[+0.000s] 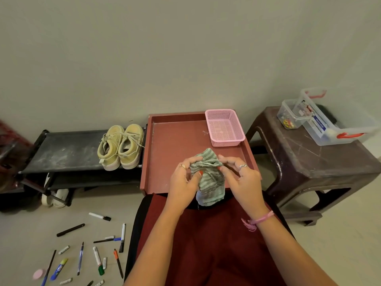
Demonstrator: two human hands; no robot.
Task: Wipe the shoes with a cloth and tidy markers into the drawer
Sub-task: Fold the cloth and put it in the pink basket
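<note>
A green striped cloth [208, 174] hangs between both hands above the front edge of the open red drawer [175, 141]. My left hand [183, 180] pinches its left top corner and my right hand [239, 174] pinches the right top edge. A pair of pale yellow-green shoes [120, 146] stands on the right end of the black shoe rack [66, 151], just left of the drawer. Several markers and pens [97, 252] lie scattered on the floor at the lower left.
A pink mesh basket [224, 127] sits in the drawer's back right corner. A brown plastic stool [313, 157] at the right carries clear storage boxes [329, 120]. White shoes [55, 198] sit under the rack. My lap in dark red fabric fills the bottom centre.
</note>
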